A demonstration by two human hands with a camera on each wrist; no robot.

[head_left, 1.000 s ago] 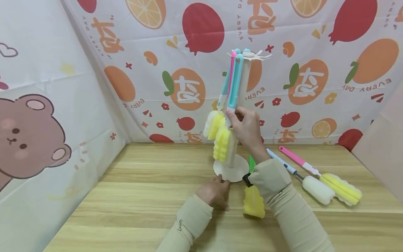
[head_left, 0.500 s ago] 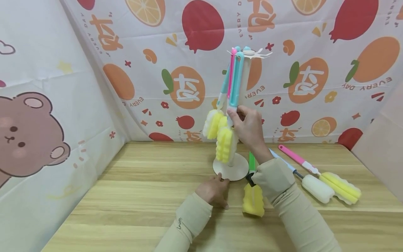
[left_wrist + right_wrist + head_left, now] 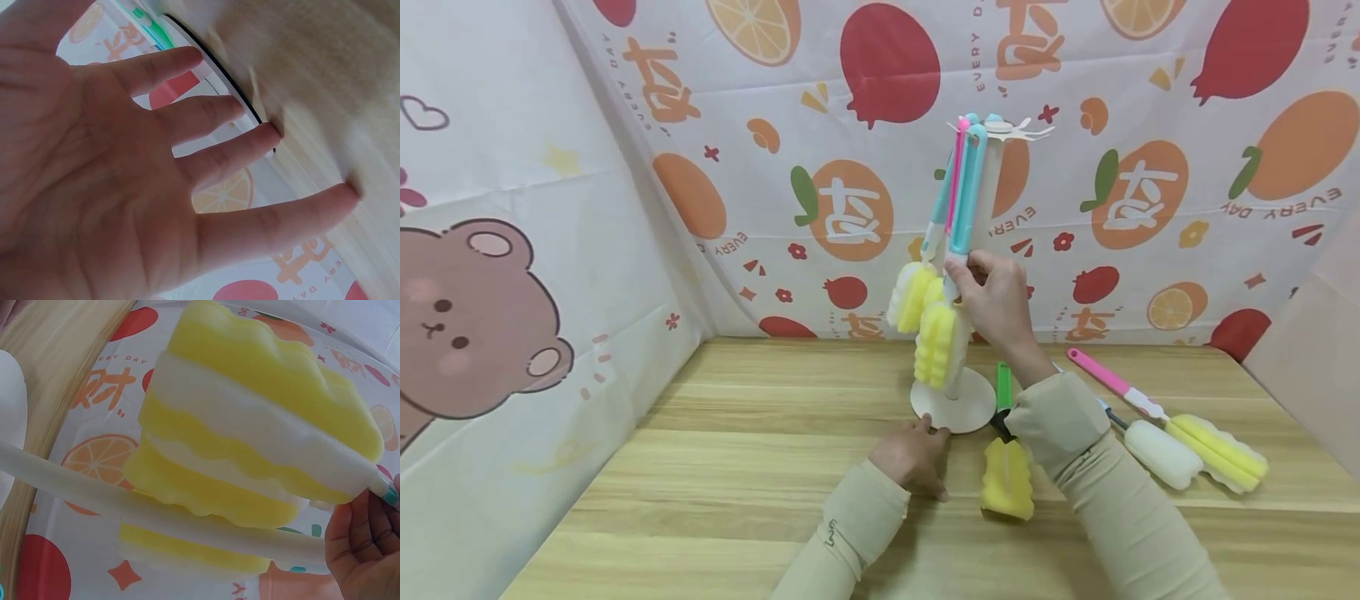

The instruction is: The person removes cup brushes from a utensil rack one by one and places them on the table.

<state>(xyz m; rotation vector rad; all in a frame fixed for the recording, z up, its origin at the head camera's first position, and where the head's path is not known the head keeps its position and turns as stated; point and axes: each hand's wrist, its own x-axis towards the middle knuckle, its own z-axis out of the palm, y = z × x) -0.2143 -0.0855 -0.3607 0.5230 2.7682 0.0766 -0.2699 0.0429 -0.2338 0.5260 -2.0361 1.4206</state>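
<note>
A white stand with a round base and a ring of hooks on top stands upright on the table. My right hand pinches the white neck of a blue-handled sponge bottle brush, whose looped handle is up at the hooks and whose yellow-and-white head hangs down. Behind it hang a pink-handled brush and another blue-handled brush. My left hand has its fingers extended, fingertips at the base's front rim; the left wrist view shows its bare palm.
Right of the stand lies a green-handled brush with a yellow sponge, partly behind my right sleeve. Farther right are a white sponge brush and a pink-handled yellow-and-white brush. A fruit-print cloth closes off the back.
The head of the pinched brush has swung slightly right and turned, so more of its white side shows. My right forearm has shifted a little right; my left hand stays at the base.
</note>
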